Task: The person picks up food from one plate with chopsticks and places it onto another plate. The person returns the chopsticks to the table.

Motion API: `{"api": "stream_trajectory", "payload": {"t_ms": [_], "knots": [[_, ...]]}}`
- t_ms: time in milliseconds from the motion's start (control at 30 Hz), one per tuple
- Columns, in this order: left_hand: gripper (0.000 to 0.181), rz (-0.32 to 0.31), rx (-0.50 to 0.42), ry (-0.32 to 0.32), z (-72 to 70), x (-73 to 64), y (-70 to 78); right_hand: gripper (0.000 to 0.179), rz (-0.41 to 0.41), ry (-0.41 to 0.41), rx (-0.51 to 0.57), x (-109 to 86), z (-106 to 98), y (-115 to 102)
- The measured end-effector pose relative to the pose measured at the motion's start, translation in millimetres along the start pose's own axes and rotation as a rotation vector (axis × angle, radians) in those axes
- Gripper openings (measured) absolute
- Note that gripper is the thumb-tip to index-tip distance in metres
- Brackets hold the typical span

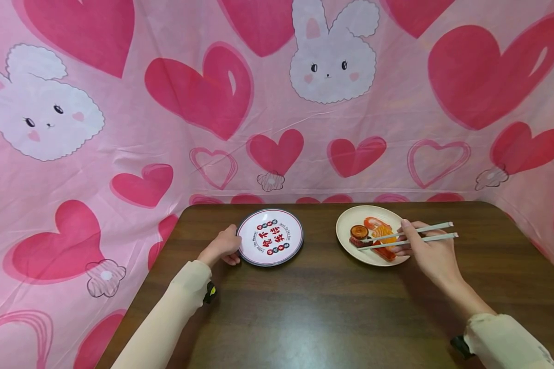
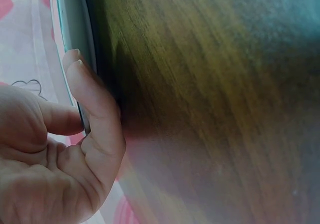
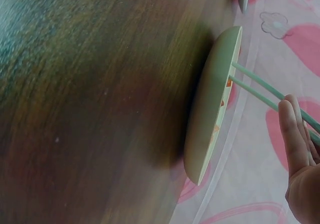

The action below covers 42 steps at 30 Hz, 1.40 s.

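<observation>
My left hand (image 1: 223, 246) grips the left rim of a white plate (image 1: 281, 218) with a dark blue edge and red lettering. In the left wrist view, the thumb and curled fingers pinch that plate's edge (image 2: 75, 26). My right hand (image 1: 431, 251) holds a pair of pale green chopsticks (image 1: 436, 227). Their tips reach over a cream plate (image 1: 348, 218) and meet a dark red piece of food (image 1: 361, 243). Beside it on the plate lie a round brown piece (image 1: 359, 232), an orange and yellow piece (image 1: 382, 231) and a red strip (image 1: 385, 251).
Both plates stand near the far edge of a dark brown wooden table (image 1: 304, 307), with a gap between them. A pink cloth (image 1: 268, 118) with hearts and rabbits hangs behind the table and along its sides.
</observation>
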<state>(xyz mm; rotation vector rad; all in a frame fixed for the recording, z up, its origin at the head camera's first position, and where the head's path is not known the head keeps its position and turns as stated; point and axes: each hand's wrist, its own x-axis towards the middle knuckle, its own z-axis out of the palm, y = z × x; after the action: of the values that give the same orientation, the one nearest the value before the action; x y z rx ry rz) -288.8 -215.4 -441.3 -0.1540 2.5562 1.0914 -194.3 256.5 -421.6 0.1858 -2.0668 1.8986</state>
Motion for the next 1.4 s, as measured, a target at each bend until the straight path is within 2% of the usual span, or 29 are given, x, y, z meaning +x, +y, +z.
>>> {"api": "stream_trajectory", "payload": {"t_ms": [500,1000,1400], "knots": [[0.062,0.000,-0.003,-0.003,-0.2,1.7,-1.8,0.032,-0.031,0.032,-0.038,-0.8,-0.3,2.0],[0.061,0.010,-0.014,-0.006,-0.4,0.2,-1.3,0.027,0.013,0.008,-0.083,-0.9,-2.6,0.4],[0.059,0.009,-0.018,-0.010,-0.5,1.3,-2.6,0.023,0.006,0.012,-0.032,-2.8,-1.0,0.6]]}}
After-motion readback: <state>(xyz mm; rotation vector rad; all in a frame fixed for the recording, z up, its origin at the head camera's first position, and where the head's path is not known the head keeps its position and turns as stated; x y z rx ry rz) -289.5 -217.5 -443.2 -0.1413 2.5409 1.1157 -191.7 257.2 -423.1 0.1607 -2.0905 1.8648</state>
